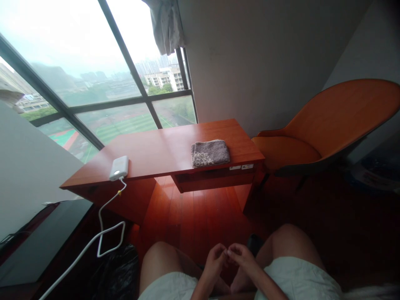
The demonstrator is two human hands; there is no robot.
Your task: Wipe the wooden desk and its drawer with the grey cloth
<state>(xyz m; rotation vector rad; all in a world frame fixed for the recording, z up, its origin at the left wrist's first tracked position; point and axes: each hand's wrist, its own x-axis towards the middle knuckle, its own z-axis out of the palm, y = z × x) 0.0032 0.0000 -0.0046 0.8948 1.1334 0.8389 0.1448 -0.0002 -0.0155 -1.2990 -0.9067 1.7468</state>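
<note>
I sit with my knees apart, looking down past them at a wooden floor. My left hand [215, 261] and my right hand [242, 256] meet between my knees, fingers curled and fingertips touching each other. Nothing I can make out shows inside either hand. Ahead stands a reddish wooden desk [162, 150] under a large window. A folded grey towel [210, 153] lies on the desk's right part. A white charger box [119, 168] sits at the desk's front left edge, and its white cable [104, 233] hangs down to the floor.
An orange lounge chair [325, 125] stands right of the desk against the wall. A black bag [117, 273] lies on the floor by my left knee. A dark flat surface [40, 241] is at the lower left. A grey curtain [165, 25] hangs by the window.
</note>
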